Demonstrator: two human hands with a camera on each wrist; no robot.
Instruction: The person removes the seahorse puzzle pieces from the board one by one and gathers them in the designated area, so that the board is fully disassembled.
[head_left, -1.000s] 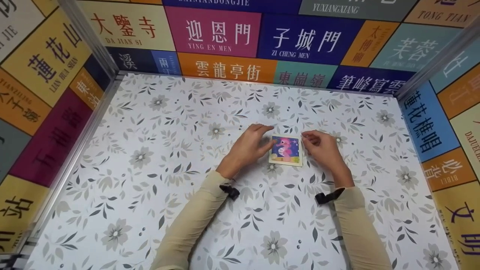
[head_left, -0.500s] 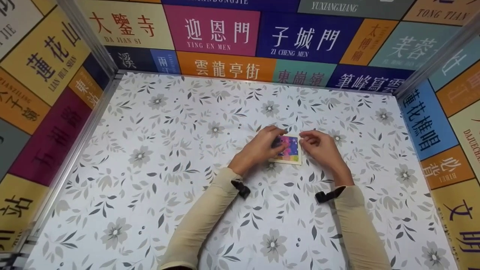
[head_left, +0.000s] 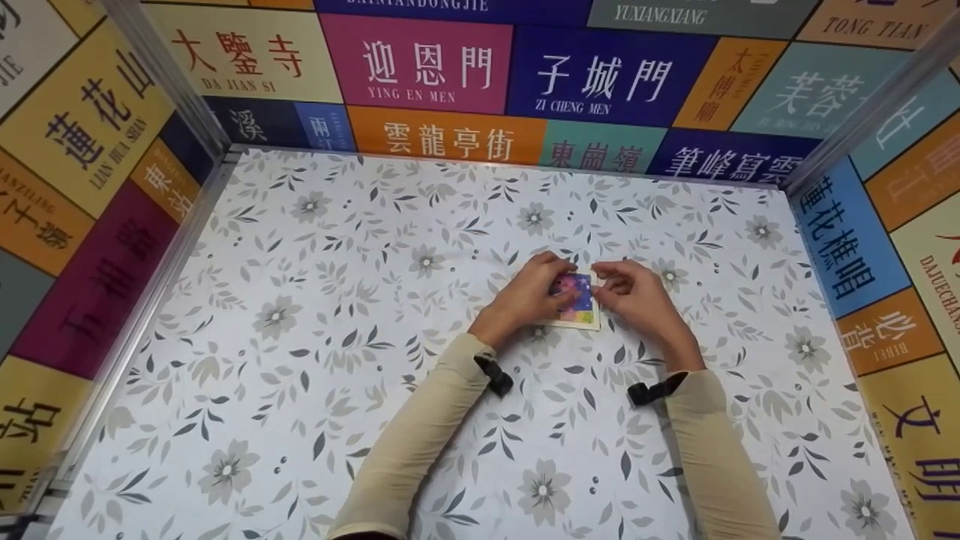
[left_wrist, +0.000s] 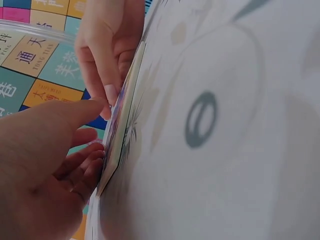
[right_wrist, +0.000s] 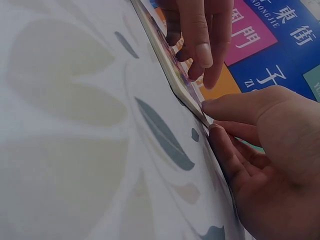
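Observation:
A small square seahorse picture board (head_left: 583,294) with a cream border lies flat on the patterned tabletop. My left hand (head_left: 525,300) reaches over its left side, covering part of the pink seahorse. In the left wrist view, the left fingers (left_wrist: 90,167) are at the board's edge and the thumb stays raised off the picture. At the opposite side, my right hand (head_left: 637,292) pinches the board's right edge near the far corner. The right wrist view shows that thumb (right_wrist: 225,106) over the edge, with a fingertip right below it. Both hands' other fingers are loosely bent.
The tabletop (head_left: 300,420) has a white covering with grey flowers and leaves. Upright panels with coloured name blocks (head_left: 420,67) enclose the back and both sides, joined by metal corner posts. Each wrist wears a black strap (head_left: 495,375).
The left hand has moved right, from beside the board to over its left part. The right hand has shifted slightly left, its thumb coming onto the board's right edge. The board stays in place.

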